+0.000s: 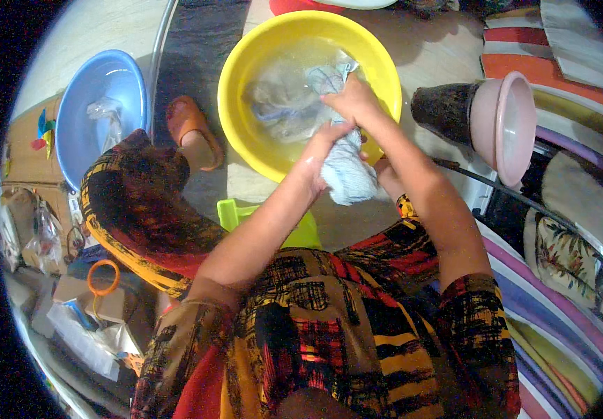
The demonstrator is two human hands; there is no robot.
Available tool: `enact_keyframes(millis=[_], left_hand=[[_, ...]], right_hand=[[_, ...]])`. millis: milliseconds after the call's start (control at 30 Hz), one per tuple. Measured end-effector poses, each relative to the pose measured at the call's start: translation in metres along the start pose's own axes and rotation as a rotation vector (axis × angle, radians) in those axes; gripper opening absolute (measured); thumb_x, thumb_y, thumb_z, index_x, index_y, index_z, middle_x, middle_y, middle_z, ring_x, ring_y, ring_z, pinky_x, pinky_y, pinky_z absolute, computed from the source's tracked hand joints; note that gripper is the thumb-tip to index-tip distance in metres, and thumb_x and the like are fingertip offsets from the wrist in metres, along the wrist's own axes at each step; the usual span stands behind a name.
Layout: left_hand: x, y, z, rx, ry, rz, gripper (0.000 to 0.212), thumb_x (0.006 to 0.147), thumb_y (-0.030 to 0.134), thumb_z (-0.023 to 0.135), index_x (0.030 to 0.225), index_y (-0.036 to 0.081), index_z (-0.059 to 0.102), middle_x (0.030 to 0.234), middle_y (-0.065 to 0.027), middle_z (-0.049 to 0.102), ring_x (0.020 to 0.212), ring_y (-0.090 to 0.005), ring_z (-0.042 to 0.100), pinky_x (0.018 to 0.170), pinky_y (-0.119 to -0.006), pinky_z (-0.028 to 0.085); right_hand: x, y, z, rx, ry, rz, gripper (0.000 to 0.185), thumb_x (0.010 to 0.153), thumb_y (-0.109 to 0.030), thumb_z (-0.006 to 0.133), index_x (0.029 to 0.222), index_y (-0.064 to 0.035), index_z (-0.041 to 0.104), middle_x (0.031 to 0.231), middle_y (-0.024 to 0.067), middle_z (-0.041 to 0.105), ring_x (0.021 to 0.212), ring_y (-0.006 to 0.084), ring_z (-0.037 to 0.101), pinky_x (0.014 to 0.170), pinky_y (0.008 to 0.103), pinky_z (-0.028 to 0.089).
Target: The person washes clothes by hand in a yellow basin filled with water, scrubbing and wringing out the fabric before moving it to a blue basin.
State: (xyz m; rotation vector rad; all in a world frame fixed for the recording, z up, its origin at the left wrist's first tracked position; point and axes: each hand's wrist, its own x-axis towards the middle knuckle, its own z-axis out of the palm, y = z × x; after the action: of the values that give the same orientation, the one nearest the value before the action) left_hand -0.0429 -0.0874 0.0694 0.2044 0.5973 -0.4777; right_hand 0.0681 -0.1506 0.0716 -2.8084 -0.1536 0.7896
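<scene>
A round yellow plastic basin [231, 123] stands before me, holding cloudy water with submerged fabric [280, 110] at its left side. Over its near right part, a wet light-blue cloth [348, 175] is gripped by both my hands. My left hand [327, 149] holds its lower bunch, which hangs over the basin's near rim. Just above, my right hand [354, 99] is closed round the upper part, whose end spreads over the water. Some fingers are hidden by the cloth and the wrists.
A blue basin [76, 120] with a clear plastic bag [110, 123] stands left, near an orange slipper [194, 131]. A lime-green plastic stool [301, 230] is below the yellow basin. A pink basin [513, 131] stands right, beside striped fabric [558, 298].
</scene>
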Motion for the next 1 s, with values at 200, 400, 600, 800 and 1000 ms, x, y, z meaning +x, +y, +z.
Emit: enact_keyframes(millis=[200,400,600,800,1000], left_hand=[[0.005,0.021,0.006,-0.255,-0.172,0.124,0.052,0.088,0.047,0.043,0.113,0.002,0.045,0.097,-0.0168,0.058,0.084,-0.0266,0.059,0.071,-0.039,0.051],[0.007,0.027,-0.010,0.102,-0.251,0.185,0.035,0.091,0.034,0.044,0.105,0.004,0.053,0.090,-0.0099,0.061,0.071,-0.0185,0.060,0.064,-0.028,0.051],[-0.014,0.025,0.016,-0.094,-0.260,0.035,0.040,0.091,0.034,0.041,0.114,0.003,0.048,0.092,-0.0165,0.062,0.059,-0.0219,0.062,0.046,-0.029,0.052],[-0.013,0.005,-0.011,-0.250,-0.329,-0.001,0.039,0.091,0.036,0.041,0.113,0.005,0.048,0.090,-0.0164,0.060,0.055,-0.0228,0.060,0.041,-0.028,0.050],[-0.019,0.008,-0.004,0.184,-0.120,0.044,0.041,0.082,0.038,0.056,0.108,0.007,0.048,0.079,-0.0088,0.058,0.048,-0.0196,0.055,0.039,-0.030,0.046]], right_hand=[[-0.046,-0.014,-0.012,0.058,-0.102,-0.100,0.056,0.081,-0.036,0.046,0.120,0.0030,0.044,0.113,0.0271,0.052,0.104,0.0382,0.051,0.089,0.0397,0.039],[-0.062,-0.001,-0.022,0.231,0.109,-0.132,0.055,0.086,-0.044,0.038,0.119,-0.0013,0.048,0.102,0.0226,0.059,0.093,0.0364,0.058,0.081,0.0399,0.045],[-0.034,0.067,0.060,1.763,-0.088,0.332,0.069,0.080,-0.067,0.031,0.122,-0.0147,0.048,0.096,0.0099,0.063,0.097,0.0335,0.056,0.082,0.0420,0.045],[-0.031,0.014,0.045,2.286,-0.375,-0.280,0.058,0.083,-0.053,0.048,0.123,-0.0118,0.041,0.124,0.0119,0.046,0.109,0.0255,0.048,0.089,0.0393,0.044],[-0.012,0.016,0.004,1.344,-0.063,-0.212,0.022,0.073,-0.019,0.064,0.089,-0.0063,0.055,0.092,0.0079,0.060,0.080,0.0153,0.056,0.071,0.0282,0.046]])
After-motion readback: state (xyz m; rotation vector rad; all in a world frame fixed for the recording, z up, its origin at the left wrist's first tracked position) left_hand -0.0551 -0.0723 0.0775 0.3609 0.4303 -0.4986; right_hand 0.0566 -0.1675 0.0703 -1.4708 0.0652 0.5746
